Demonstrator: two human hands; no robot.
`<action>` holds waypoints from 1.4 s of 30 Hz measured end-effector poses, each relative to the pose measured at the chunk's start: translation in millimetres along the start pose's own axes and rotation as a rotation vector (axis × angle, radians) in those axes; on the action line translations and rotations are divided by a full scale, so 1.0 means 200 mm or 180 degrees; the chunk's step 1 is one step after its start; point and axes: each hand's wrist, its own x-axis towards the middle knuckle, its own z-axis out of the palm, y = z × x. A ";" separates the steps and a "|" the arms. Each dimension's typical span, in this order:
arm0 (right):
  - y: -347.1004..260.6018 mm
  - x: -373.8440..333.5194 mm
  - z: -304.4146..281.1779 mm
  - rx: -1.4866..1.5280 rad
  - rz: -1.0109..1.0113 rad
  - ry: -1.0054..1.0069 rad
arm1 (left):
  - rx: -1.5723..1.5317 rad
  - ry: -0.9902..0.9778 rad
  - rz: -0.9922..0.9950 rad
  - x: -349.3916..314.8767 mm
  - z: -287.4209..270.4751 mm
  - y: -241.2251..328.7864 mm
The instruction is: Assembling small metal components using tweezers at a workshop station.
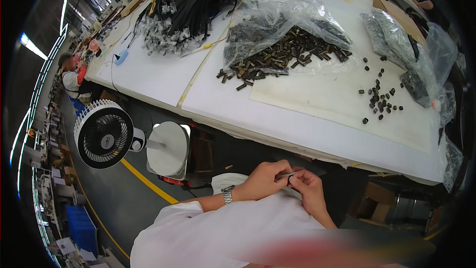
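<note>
My left hand (264, 180), with a metal watch at the wrist, is held in front of my body below the table edge, its fingers closed in a pinch. Against it, fingertip to fingertip, my right hand (309, 188) pinches as well. A thin greyish strip (283, 174) shows at the left fingertips. Between thumb and finger of the right hand sits a small dark piece (291, 178), mostly covered, so its exact kind is unclear. On the table, loose small dark loop-like pieces (381, 103) lie scattered at the right.
Dark brown short pieces (277, 54) spill from a clear plastic bag (287, 0) on the white table (213, 87). Behind lies a tied bundle of black straps (198, 0). More plastic bags (426, 64) line the right edge. A fan (106, 136) and round white stool (167, 149) stand left.
</note>
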 end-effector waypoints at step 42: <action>0.05 0.05 -0.06 0.0250 0.0922 -0.0152 | 0.1517 0.0416 0.1005 -0.04 0.03 -0.13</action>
